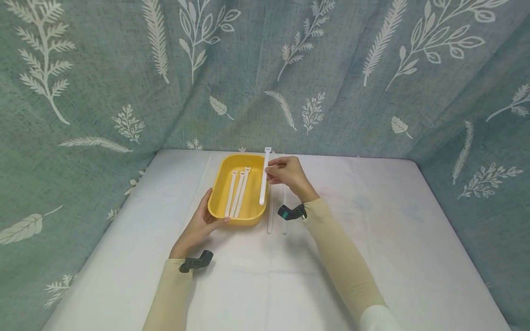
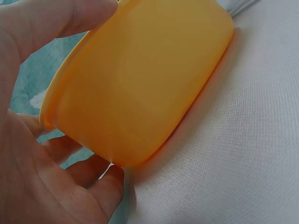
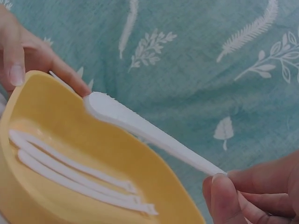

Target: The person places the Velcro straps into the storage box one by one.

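A yellow plastic tray [image 1: 253, 202] stands near the back of the table, with three white slotted-head straps [image 1: 240, 193] lying lengthwise inside. My left hand [image 1: 200, 225] grips its near left corner, thumb at the near rim and fingers along the left side; the left wrist view shows the fingers curled against the tray wall [image 2: 140, 84]. Over the tray's right rim, my right hand [image 1: 289, 174] pinches another white strap [image 1: 263, 186] between thumb and fingers. In the right wrist view this strap [image 3: 154, 133] looks soft and fuzzy-edged, its rounded end towards the tray.
Two more white straps lie on the table just right of the tray, one nearer strap [image 1: 270, 220] and one farther right [image 1: 284, 220], both partly covered by my right hand. A leaf-patterned green curtain [image 1: 248, 82] hangs behind the white-covered table [image 1: 372, 220].
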### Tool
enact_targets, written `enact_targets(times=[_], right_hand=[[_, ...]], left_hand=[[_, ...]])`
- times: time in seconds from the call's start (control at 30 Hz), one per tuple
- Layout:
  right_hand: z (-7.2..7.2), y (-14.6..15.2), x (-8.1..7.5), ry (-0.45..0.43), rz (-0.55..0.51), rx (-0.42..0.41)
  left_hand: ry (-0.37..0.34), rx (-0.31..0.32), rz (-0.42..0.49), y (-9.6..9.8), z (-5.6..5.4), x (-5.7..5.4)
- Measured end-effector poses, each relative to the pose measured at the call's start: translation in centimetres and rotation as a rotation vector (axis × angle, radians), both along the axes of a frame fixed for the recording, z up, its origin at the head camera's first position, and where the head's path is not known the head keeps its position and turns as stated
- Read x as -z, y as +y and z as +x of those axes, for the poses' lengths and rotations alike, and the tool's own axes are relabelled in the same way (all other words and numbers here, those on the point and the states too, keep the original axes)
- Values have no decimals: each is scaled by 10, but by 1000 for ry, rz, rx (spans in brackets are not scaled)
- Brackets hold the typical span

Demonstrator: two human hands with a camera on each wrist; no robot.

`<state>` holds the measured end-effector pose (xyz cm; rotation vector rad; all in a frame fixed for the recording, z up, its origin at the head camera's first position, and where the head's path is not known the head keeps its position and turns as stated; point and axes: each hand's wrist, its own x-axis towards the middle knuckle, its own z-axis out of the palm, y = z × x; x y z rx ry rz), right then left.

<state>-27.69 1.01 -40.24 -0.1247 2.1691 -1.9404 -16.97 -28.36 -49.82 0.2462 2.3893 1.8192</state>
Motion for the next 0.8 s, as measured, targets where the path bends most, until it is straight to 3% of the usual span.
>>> enact_targets(times=[0.47, 0.8], right_hand=[[-11, -18, -3, -43, -9, -7], [-18, -28, 6, -39, 17, -22]], left_hand=[[-10, 1, 0, -1, -1, 1], [-1, 0, 0, -1, 0, 1]])
